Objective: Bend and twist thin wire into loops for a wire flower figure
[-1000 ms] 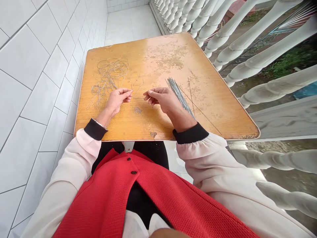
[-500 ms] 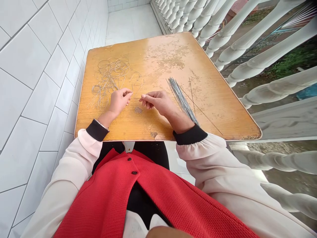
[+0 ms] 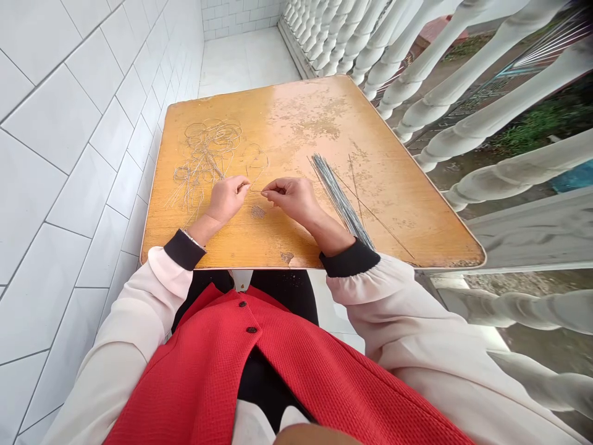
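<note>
A thin wire [image 3: 265,168], bent into a loose loop, rises between my hands above the wooden table [image 3: 296,250]. My left hand [image 3: 228,199] is closed in a pinch on one part of it. From the other side, the fingertips of my right hand [image 3: 293,196] pinch the wire too, with a short gap between the hands. Just beyond my left hand lies a tangled pile of bent wire loops [image 3: 210,145]. To the right of my right hand is a bundle of straight grey wires [image 3: 340,194], its near end partly hidden by my sleeve.
Two single wires [image 3: 389,232] lie apart from the bundle on the right. A white tiled wall [image 3: 92,148] runs close along the table's left side. White balusters [image 3: 440,105] stand along the right edge.
My right hand's fingers have closed into a tighter pinch on the wire. The view has tilted slightly, so the table sits a little lower.
</note>
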`<state>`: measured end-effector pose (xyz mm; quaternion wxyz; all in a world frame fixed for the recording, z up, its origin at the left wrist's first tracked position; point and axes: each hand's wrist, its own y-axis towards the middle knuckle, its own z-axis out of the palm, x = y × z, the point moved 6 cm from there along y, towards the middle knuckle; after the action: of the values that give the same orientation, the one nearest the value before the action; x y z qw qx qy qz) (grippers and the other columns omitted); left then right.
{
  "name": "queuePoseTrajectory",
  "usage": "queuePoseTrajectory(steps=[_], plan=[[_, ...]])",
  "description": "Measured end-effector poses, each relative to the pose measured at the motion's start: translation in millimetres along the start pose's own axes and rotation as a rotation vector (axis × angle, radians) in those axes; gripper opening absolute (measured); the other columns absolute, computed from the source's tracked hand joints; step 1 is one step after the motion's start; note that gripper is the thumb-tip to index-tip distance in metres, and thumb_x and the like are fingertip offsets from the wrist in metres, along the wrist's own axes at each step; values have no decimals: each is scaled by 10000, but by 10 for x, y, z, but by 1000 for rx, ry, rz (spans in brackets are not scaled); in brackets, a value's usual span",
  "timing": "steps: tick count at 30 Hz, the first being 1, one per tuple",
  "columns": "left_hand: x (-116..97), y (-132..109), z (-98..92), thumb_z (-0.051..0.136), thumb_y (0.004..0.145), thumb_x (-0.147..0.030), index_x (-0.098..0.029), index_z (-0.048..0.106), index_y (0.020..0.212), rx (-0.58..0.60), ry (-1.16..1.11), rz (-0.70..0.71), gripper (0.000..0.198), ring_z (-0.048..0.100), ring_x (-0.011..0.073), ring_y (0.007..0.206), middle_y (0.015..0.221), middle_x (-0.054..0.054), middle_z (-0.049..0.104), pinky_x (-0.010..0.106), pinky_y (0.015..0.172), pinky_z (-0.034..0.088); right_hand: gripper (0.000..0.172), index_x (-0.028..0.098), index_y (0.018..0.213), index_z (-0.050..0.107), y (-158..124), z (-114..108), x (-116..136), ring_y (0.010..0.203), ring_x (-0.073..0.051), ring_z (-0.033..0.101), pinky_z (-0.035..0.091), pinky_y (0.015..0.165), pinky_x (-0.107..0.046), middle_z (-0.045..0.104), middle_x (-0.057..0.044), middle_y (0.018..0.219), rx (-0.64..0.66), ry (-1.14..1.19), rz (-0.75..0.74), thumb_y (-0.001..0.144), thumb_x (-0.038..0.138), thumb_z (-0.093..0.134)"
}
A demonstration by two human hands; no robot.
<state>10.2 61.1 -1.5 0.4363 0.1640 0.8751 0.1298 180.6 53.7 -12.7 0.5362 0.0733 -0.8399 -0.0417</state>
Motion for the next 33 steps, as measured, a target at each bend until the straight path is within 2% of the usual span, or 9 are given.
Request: queuePoseTrajectory(steps=[4,10,14,17,21,23,26,29,33], plan=[[42,3,2,605,856,-105,-208,648,708,-37,-74,-23,186,467,117,630,654,-21,587,259,674,338,131,189,678,702,15,-18,-44,499,-102,525,408,503,-241,628,6,590,9,150,77,740,237,807],[83,-17,54,606,869,-129,-213,663,743,-48,-151,-54,162,501,116,630,642,-22,582,242,661,369,182,190,805,712,19,-124,-97,603,-97,605,478,568,-212,707,-35,751,-150,403,157,878,357,726],[33,-55,125,626,861,-148,-204,678,751,7,-129,-11,134,493,104,606,609,-32,565,237,645,371,206,206,875,724,28,-139,-56,680,-113,643,489,586,-210,742,-45,824,-126,471,162,868,409,754],[-4,-86,197,643,841,-147,-195,692,758,61,-107,8,108,497,94,582,586,-44,563,231,625,374,215,199,887,730,50,-152,-24,618,-104,608,456,524,-203,740,-45,792,-104,480,160,873,411,762],[-45,-113,276,669,844,-172,-177,701,776,151,-121,20,75,511,79,560,602,-47,605,226,608,388,155,176,788,716,70,-152,4,511,-67,530,422,475,-185,693,-15,671,-107,520,152,869,292,780],[-60,-107,248,680,873,-240,-173,669,717,151,-125,11,171,499,74,542,588,-45,595,227,588,380,153,170,753,713,67,-141,12,495,-61,532,435,476,-177,680,-7,636,-113,535,164,875,240,771],[-82,-65,88,672,914,-336,-180,590,652,39,-127,-7,316,496,69,543,573,-45,554,220,573,377,146,164,754,726,51,-119,21,486,-63,550,464,476,-172,683,-9,618,-111,545,186,885,216,763],[-89,-17,-73,649,944,-349,-189,569,702,-77,-158,-50,301,504,56,544,607,-49,551,197,565,391,161,158,758,732,39,-95,23,477,-68,563,481,466,-176,687,-14,609,-95,528,188,871,255,792],[-69,23,-77,608,976,-328,-191,604,828,-61,-242,-127,201,498,36,504,671,-45,598,173,514,393,220,150,742,727,37,-65,21,465,-73,571,490,455,-185,694,-23,612,-82,471,168,834,316,838]])
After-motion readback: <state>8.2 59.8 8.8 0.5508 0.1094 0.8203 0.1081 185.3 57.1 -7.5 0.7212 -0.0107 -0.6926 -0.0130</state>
